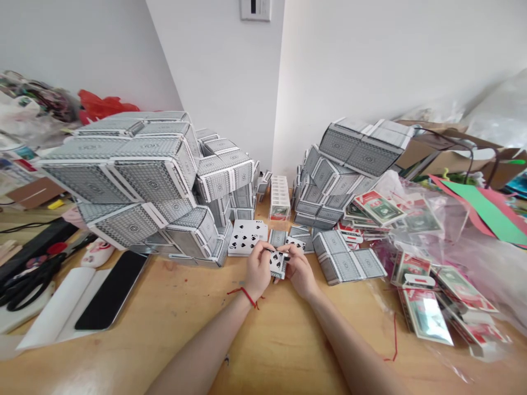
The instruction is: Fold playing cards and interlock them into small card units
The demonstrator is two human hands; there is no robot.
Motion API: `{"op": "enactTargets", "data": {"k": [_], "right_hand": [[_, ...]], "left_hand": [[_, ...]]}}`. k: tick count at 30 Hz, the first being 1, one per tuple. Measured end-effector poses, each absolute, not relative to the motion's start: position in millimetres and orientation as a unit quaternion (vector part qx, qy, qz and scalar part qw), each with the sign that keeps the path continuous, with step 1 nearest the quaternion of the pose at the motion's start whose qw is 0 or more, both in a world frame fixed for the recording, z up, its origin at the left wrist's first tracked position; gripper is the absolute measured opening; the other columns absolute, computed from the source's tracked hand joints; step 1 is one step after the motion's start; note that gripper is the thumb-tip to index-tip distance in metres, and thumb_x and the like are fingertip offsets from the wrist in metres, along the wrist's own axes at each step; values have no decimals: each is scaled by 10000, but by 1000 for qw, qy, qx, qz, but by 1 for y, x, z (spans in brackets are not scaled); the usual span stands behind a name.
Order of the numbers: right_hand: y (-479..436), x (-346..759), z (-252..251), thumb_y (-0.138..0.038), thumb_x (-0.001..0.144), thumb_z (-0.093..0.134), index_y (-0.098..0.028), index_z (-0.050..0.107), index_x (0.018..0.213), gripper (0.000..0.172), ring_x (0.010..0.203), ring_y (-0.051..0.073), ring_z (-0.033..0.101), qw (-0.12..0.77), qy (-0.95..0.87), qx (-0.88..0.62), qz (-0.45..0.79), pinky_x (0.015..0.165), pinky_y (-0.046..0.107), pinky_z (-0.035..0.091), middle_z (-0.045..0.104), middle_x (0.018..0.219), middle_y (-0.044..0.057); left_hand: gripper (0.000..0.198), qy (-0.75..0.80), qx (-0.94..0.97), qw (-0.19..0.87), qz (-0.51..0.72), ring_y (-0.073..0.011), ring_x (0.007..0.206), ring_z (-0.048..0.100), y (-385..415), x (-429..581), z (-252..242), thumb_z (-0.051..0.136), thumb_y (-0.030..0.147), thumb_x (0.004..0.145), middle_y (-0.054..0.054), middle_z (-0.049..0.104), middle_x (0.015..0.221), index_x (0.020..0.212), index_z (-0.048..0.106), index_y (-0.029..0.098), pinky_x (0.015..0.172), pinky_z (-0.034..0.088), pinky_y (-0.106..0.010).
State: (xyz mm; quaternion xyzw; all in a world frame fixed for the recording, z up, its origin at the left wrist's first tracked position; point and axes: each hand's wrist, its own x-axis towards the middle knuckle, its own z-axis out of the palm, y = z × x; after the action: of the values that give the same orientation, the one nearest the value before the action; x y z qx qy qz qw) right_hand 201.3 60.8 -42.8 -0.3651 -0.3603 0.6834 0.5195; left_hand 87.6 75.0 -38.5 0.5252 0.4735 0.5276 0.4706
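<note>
Two bare hands meet over the middle of the desk [267,340], the left hand [258,270] and right hand [300,271] each with bent fingers and thumb close together, pinching one playing card [277,264] between them. Its spade face is turned up toward the wearer, with a strip of grey pattern along the side nearest the desk's near edge. The visible part runs longest from near edge to far edge, but fingers cover both sides, so its full long axis cannot be told. Just beyond the left hand lies one face-up card stack [245,238], its number of cards unclear. Two tall piles of patterned card blocks rise toward the far edge, a left pile [152,175] and a right pile [354,148]; their blocks overlap too much to count. One angled block piece [346,266] sits just beside the right hand. Toward the left edge are one black phone [113,291] and one pair of scissors [37,282]; toward the right edge, several card boxes [426,315] and one loose red string [395,334].
</note>
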Motion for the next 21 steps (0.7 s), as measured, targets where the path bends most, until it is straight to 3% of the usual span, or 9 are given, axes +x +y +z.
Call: {"op": "enactTargets", "data": {"k": [5,10,16,21], "right_hand": [[64,202,-42,-435,778,408,-171,493,797,278,390,141,522,460,-342,-379,727,296,238,403,568,565,5],[66,206,-40,-448,796,409,-123,510,791,340,381,151,543,383,-364,-335,780,287,227,408,585,523,33],[65,208,-45,-417,773,493,-142,496,725,280,378,125,537,396,-364,-330,776,307,186,371,574,493,12],[65,205,-45,-439,768,504,-155,495,786,285,367,119,512,426,-372,-334,754,329,195,355,548,469,-14]], "left_hand": [[112,468,581,427,511,-104,610,477,72,86,-41,367,167,764,1,512,717,747,476,179,550,389,-202],[133,465,597,411,509,-132,709,514,72,84,-42,364,162,766,-17,540,752,731,491,179,626,410,-234],[166,460,588,428,510,-144,719,526,75,81,-37,375,159,740,-28,548,755,692,534,167,616,435,-248],[195,460,565,466,502,-113,610,533,75,81,-36,417,237,775,-37,568,811,864,575,167,479,432,-207]]}}
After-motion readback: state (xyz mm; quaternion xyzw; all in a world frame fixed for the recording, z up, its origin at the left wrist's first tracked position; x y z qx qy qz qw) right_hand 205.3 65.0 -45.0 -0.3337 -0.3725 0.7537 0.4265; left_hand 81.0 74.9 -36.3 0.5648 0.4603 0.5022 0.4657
